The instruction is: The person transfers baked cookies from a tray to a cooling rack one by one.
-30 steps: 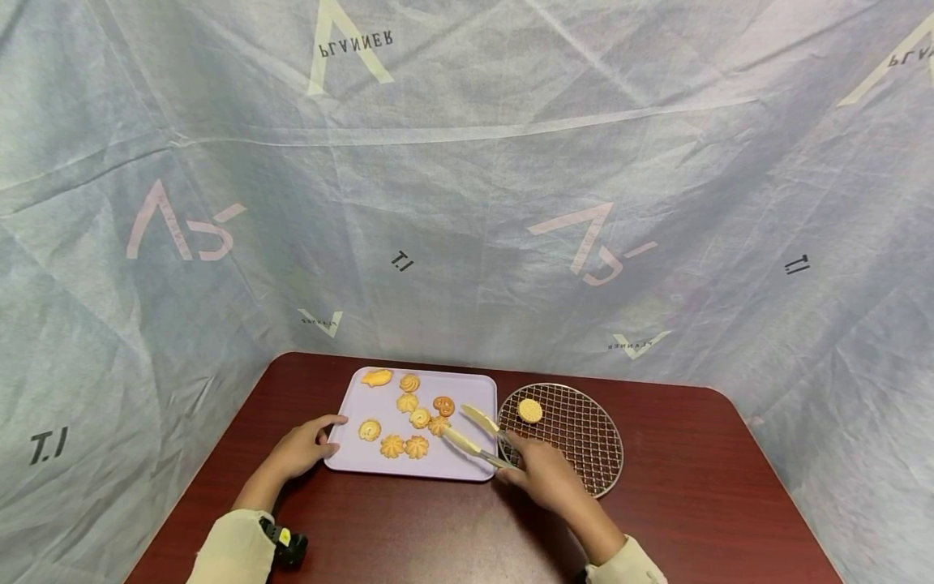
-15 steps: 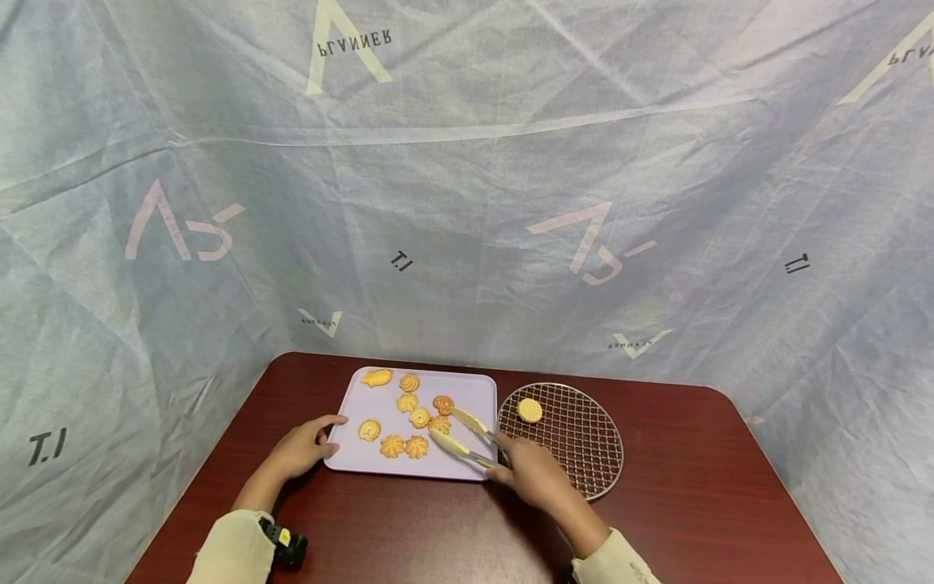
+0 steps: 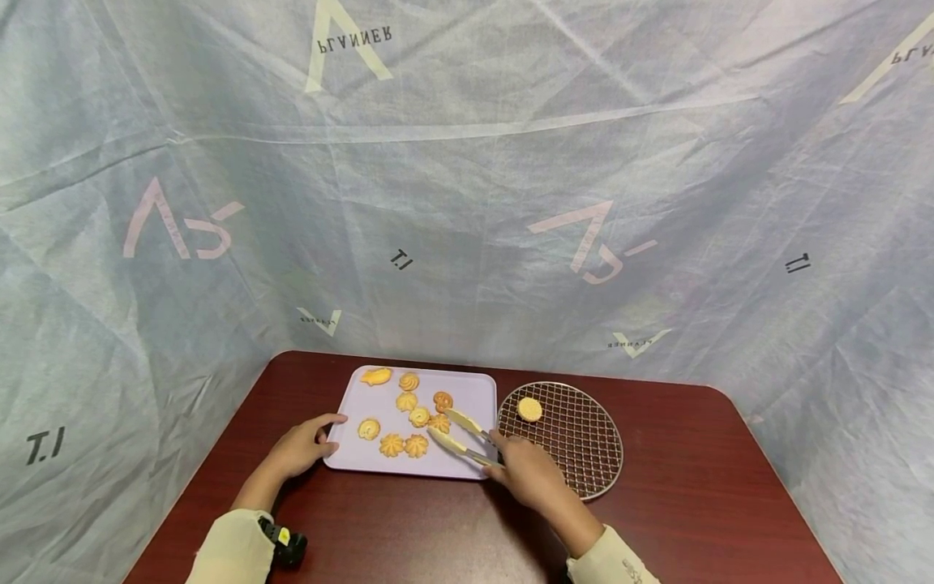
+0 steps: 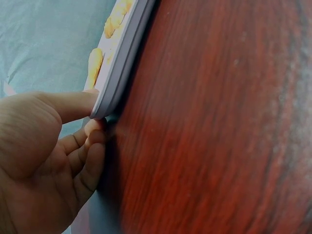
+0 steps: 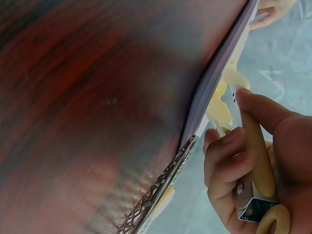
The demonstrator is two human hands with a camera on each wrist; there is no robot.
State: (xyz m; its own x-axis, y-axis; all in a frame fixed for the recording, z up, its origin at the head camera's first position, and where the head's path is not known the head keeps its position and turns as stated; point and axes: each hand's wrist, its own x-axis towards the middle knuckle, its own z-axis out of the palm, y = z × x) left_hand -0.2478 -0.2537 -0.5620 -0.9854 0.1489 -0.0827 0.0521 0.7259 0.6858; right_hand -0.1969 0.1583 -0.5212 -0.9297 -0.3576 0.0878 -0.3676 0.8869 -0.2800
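Note:
My left hand [image 3: 297,448] holds the left edge of a pale lilac tray [image 3: 467,391]; the left wrist view shows the thumb over its rim and the fingers curled at its underside. Several golden cookies lie scattered on the tray. In my right hand [image 3: 531,472] is a pair of tongs [image 3: 473,456] with yellow tips, metal arms and tan grips [image 5: 258,161]. The tongs are spread, their tips on either side of a flower-shaped cookie [image 3: 439,422]. A pretzel-like cookie [image 3: 443,401] lies just behind the upper tip, and a round cookie [image 3: 419,416] borders the flower-shaped one.
A round wire rack [image 3: 584,438] stands right beside the tray, bearing one round cookie [image 3: 529,410]. Both rest on a dark red wooden table [image 3: 693,454]. Grey printed cloth [image 3: 467,203] hangs behind and along both sides.
My right hand has moved left with the tongs, bringing their tips around the flower-shaped cookie and slightly closer together. My left hand has stayed at the tray's edge.

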